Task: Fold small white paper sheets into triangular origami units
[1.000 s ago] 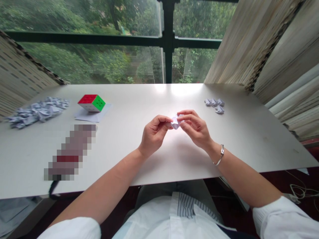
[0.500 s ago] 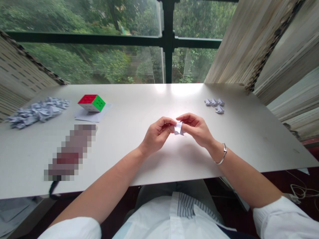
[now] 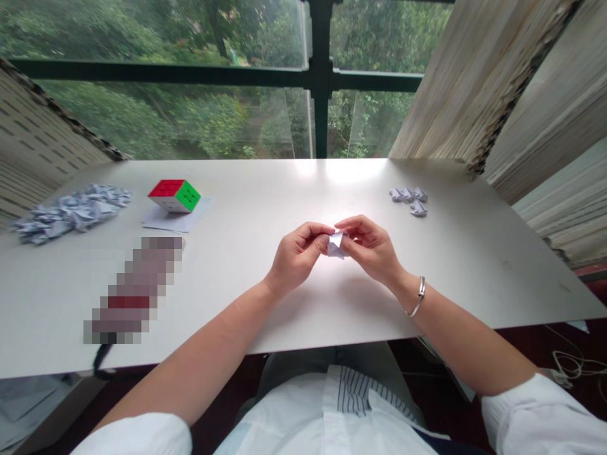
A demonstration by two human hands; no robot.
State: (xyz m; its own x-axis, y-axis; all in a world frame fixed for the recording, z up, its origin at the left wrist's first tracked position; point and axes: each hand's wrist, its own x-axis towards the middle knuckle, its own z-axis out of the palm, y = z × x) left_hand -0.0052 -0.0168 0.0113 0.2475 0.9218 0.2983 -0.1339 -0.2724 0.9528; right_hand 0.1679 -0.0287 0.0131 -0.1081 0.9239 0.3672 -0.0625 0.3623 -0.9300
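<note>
Above the middle of the white table point(image 3: 227, 303), a small piece of folded white paper point(image 3: 336, 244) is held between my two hands. My left hand point(image 3: 296, 256) pinches its left side with thumb and fingertips. On the other side, the thumb and bent fingers of my right hand point(image 3: 372, 248) grip its right edge. The paper shows several creases and pointed corners; its back is hidden by the fingers. Several small folded paper pieces point(image 3: 408, 196) lie beyond my right hand, grouped closely together.
A large heap of folded paper pieces point(image 3: 76, 212) lies at the far left. Near it, a puzzle cube point(image 3: 174, 196) rests on white paper sheets point(image 3: 164, 221). A pixelated oblong object point(image 3: 137, 291) with a black strap lies at the left. Curtains point(image 3: 455, 82) flank the window.
The folded paper has turned slightly and shifted a little left between my fingers. My right hand and wrist have moved slightly left. Both hands keep their hold.
</note>
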